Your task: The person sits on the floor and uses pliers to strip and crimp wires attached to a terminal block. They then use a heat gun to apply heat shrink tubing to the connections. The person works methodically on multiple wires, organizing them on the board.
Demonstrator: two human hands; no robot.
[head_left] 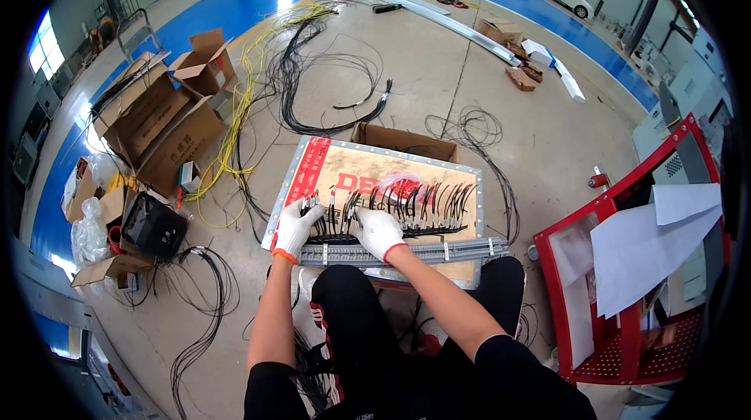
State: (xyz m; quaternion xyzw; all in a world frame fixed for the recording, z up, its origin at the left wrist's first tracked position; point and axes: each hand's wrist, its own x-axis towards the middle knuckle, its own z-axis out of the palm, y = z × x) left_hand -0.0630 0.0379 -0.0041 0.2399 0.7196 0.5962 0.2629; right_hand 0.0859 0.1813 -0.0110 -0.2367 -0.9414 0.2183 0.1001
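Note:
In front of me lies a wooden board (328, 166) with a riveted metal rim and red printing. Across it fans a row of short black wires (426, 199) with white sleeves near their ends. A grey slotted strip (422, 253) runs along the near side, with the wire bundle just beyond it. My left hand (296, 228), in a white knitted glove, is closed around wires at the row's left end. My right hand (379, 232), gloved alike, closes on wires a little farther right. Its fingertips are partly hidden.
Open cardboard boxes (160, 127) stand at the left near a black case (154, 224). Black cables (293, 99) and yellow cables (235, 138) lie across the floor. Right of me stands a red metal cart (583, 220) with white papers (653, 244). Long metal profiles (446, 23) lie farther off.

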